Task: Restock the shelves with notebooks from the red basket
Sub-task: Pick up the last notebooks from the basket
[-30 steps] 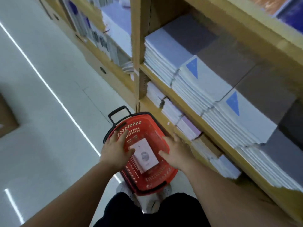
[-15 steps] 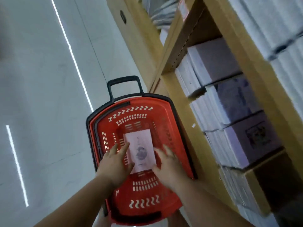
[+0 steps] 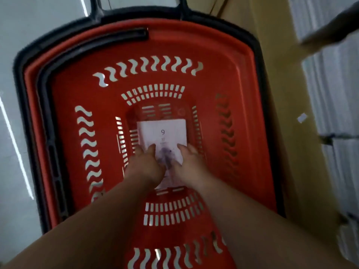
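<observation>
Pickup: left hand [image 3: 144, 167] and right hand [image 3: 191, 167] touch the white paper notebook [image 3: 163, 131] in the red plastic basket [image 3: 242, 90]; whether either grip has closed I cannot tell; next, clasp and lift.

Dim, soft, motion-blurred wide-angle view; glare streak on pale floor [image 3: 13, 133].

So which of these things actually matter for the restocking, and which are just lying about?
Part of the job: red basket, notebook lying in it, left hand and right hand touching it, shelf of stacked notebooks.
Just lying about: white scrap on the wooden shelf side, floor.
</observation>
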`<state>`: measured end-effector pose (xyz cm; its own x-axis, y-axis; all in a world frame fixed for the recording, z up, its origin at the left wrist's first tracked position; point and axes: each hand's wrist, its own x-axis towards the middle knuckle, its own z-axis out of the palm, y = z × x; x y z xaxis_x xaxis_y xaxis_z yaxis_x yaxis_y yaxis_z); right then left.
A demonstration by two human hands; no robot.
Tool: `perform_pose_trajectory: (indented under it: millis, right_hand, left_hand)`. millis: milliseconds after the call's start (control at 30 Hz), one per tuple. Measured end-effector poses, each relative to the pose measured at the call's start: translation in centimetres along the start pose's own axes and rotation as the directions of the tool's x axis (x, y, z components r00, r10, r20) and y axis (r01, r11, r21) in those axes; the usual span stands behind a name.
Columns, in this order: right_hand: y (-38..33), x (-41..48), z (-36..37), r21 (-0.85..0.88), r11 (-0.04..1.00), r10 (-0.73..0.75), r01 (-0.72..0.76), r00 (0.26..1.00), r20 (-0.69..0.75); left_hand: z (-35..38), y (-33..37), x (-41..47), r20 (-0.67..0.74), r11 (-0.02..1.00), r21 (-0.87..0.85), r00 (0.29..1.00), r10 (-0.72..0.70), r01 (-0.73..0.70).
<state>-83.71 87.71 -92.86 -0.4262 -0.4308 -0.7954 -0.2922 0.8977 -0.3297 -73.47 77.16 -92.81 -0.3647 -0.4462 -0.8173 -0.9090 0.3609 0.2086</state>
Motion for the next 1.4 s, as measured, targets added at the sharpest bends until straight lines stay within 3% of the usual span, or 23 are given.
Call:
perform_pose_trajectory:
  millis: [267,500,667,833,1000,1167,1267,1400]
  right_hand:
    - [2.6,6.5,4.0,0.125,0.964,0.222,-0.235,0.969,0.113]
    - [3.0,6.5,6.7,0.223,0.931,0.266,-0.289,0.955,0.129]
    - [2.6,6.8,7.0,0.315,0.887,0.324,-0.338,0.941,0.1]
    - [2.8,6.2,5.9,0.354,0.871,0.336,-0.341,0.939,0.079]
    - [2.2,4.5,4.4,0.423,0.845,0.344,-0.328,0.938,0.041]
    - [1.3,1.7,2.7,0.521,0.794,0.353,-0.314,0.935,0.024]
    - [1.7,0.2,3.0,0.669,0.678,0.364,-0.305,0.93,0.055]
    - [-5.0,-9.3,-4.3,0.767,0.579,0.288,-0.277,0.949,0.125]
  left_hand:
    - [4.6,-1.0,5.1,0.077,0.991,-0.076,0.992,-0.101,0.107]
    - [6.3,-1.5,6.8,0.073,0.869,-0.431,0.969,-0.236,0.244]
    - [6.1,-1.1,6.7,0.027,0.804,-0.511,0.941,-0.336,0.302]
    - [4.5,-0.5,5.0,-0.155,0.88,-0.462,0.967,-0.205,0.112]
    - [1.1,1.6,1.8,-0.113,0.779,-0.611,0.958,-0.265,0.144]
    - [-3.2,3.0,-2.8,-0.047,0.68,-0.729,0.986,-0.158,0.074]
    - [-6.8,3.4,-6.9,0.011,0.601,-0.796,0.996,-0.094,0.066]
    - [-12.4,3.0,-13.9,0.03,0.511,-0.859,0.999,-0.034,0.044]
